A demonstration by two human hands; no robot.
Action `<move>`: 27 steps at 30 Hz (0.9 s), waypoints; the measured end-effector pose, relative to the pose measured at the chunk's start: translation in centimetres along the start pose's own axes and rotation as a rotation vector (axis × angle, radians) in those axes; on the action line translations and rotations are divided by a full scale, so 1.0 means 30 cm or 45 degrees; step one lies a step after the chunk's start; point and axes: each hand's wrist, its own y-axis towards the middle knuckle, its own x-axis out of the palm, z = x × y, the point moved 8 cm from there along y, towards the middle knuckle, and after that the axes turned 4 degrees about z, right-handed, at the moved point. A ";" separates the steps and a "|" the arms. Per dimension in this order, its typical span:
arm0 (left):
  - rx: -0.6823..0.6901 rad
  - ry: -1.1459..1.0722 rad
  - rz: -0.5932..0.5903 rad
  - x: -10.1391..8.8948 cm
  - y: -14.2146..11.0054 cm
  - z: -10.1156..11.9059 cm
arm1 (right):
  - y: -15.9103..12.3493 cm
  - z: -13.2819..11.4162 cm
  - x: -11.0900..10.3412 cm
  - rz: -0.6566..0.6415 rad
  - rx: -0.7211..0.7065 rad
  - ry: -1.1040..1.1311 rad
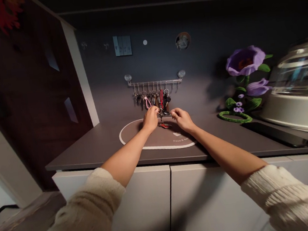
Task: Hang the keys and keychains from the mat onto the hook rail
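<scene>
My left hand [151, 119] pinches a key ring [161, 111] by its upper edge. Below it dangles a small bunch with a red piece [164, 125] at the bottom, over the brown oval mat [134, 134]. To the right, my right hand [182, 119] is closed with thumb and forefinger together; what it holds, if anything, is too small to make out. Just behind both hands, several key sets [153, 97] hang from a hook rail [155, 82] on the wall. One set carries a pink loop [147, 102], another a red strap [161, 98].
The white-rimmed mat lies on a dark countertop [91, 152]. To the right are purple fabric flowers [246, 62], a black phone-like slab [280, 134] and a cream appliance with a clear lid [297, 103]. A dark door [42, 87] stands left, white cabinet doors [142, 206] below.
</scene>
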 end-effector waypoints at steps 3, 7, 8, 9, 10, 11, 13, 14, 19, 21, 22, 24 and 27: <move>-0.023 -0.028 0.014 -0.005 0.002 -0.002 | -0.007 0.006 0.029 -0.103 0.016 0.001; -0.019 -0.036 0.012 -0.010 0.005 0.006 | -0.014 0.016 0.060 -0.205 0.020 0.026; -0.017 -0.031 0.010 -0.011 0.005 0.007 | -0.015 0.017 0.065 -0.218 0.016 0.037; -0.014 -0.023 0.007 -0.011 0.005 0.009 | -0.015 0.016 0.067 -0.223 0.007 0.042; -0.006 -0.012 0.006 -0.010 0.004 0.012 | -0.014 0.012 0.066 -0.219 -0.009 0.039; 0.007 0.002 0.005 -0.010 0.004 0.016 | -0.013 0.007 0.063 -0.204 -0.030 0.031; 0.051 0.040 -0.001 -0.008 0.000 0.027 | -0.011 -0.012 0.052 -0.162 -0.084 0.007; 0.076 0.060 -0.007 -0.007 -0.002 0.034 | -0.011 -0.023 0.047 -0.143 -0.113 -0.004; 0.174 0.153 -0.049 -0.001 -0.016 0.062 | -0.017 -0.066 0.036 -0.104 -0.183 -0.005; 0.192 0.177 -0.069 0.000 -0.022 0.071 | -0.019 -0.073 0.033 -0.085 -0.187 0.002; 0.196 0.186 -0.079 0.001 -0.024 0.074 | -0.019 -0.075 0.033 -0.076 -0.190 0.004; 0.201 0.196 -0.093 0.001 -0.027 0.080 | -0.019 -0.075 0.032 -0.061 -0.196 -0.001; 0.215 0.200 -0.103 0.002 -0.030 0.087 | -0.017 -0.070 0.031 -0.043 -0.188 -0.024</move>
